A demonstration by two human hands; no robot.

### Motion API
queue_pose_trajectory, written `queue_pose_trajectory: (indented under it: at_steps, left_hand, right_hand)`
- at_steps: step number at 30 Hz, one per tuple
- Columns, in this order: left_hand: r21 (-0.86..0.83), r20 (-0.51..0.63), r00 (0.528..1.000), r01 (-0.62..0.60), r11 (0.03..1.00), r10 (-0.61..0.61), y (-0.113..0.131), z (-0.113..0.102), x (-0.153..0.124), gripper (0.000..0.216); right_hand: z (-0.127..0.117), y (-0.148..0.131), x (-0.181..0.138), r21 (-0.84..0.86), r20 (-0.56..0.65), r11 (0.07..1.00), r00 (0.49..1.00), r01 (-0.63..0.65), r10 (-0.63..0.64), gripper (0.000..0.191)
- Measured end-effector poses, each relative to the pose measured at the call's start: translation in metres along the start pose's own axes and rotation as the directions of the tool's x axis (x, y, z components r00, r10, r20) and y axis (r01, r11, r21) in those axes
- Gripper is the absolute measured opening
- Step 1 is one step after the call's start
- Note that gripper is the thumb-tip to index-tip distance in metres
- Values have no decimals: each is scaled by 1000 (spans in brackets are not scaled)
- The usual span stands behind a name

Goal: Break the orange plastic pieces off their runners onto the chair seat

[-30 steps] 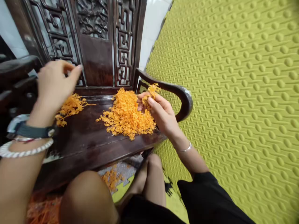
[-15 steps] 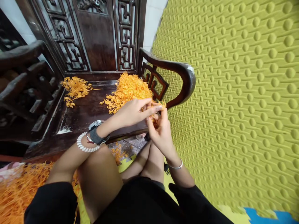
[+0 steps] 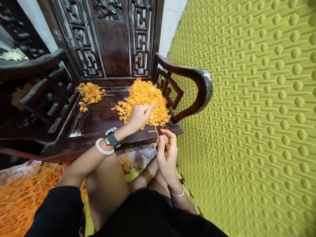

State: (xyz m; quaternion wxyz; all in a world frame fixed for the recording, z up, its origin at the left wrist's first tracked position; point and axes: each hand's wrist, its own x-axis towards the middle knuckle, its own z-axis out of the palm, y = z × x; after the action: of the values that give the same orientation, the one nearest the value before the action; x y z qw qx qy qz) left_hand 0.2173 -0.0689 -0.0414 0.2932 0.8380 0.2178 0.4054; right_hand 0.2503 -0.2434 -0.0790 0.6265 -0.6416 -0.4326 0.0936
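One light, likely brittle strand (image 3: 156, 130), pinched in your right hand (image 3: 167, 157): hold by its stem; left hand (image 3: 138, 116) grip unclear.

Left hand (image 3: 139, 115): reached forward, back up, fingers curled, forefinger straight (thumb hidden).
Right hand (image 3: 166, 154): nearer the body, upright, thumb and forefinger pinched together.
Left forearm (image 3: 85, 164): bare, angled forward.

Pile (image 3: 145, 97): loose heap of thin, frizzy orange strands, mounded on the right half of the dark wooden chair seat (image 3: 98, 120); near edge under the left hand (image 3: 138, 115).
Sprig (image 3: 156, 129): single thin orange stem with a short side branch, roughly upright, lower end pinched in the right hand (image 3: 166, 154), just in front of the pile.
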Motion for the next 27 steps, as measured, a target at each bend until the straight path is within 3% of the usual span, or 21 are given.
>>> queue_pose_trajectory:
  at_steps: [5,10,13,16,17,19,22,25,27]
  left_hand:
    - [5,-20,1000,-6,1000,6,-1,10,4,57]
    - [19,-39,999,-14,1000,15,4,13,6,57]
    - [53,-132,991,33,998,-25,-10,-3,19,58]
    - [124,-353,928,168,978,-114,-33,-32,31,57]
    - [131,-357,925,186,974,-129,-38,-39,32,57]
    - [112,-282,951,163,980,-126,-42,-46,28,56]
    - [100,-188,980,89,991,-69,-33,-37,16,55]
    - [130,-144,987,94,987,-75,-24,-23,8,55]
    - [147,-126,988,104,984,-86,-23,-20,7,55]
  right_hand:
    - [-1,3,-4,48,-38,997,997,-60,62,14]
    - [0,7,-5,42,-93,999,995,-14,18,15]
    - [-6,5,-32,-25,-156,997,985,76,-79,19]
    - [-19,-2,-56,-42,-218,984,959,175,-180,27]
    - [-22,-3,-53,-54,-237,981,952,187,-195,28]
    - [-21,1,-22,-124,-267,973,938,195,-222,27]
    - [-1,26,73,-303,-154,914,933,268,-325,23]
    - [28,57,165,-492,-10,850,974,190,-224,26]
    - [41,65,195,-615,60,771,985,165,-163,30]
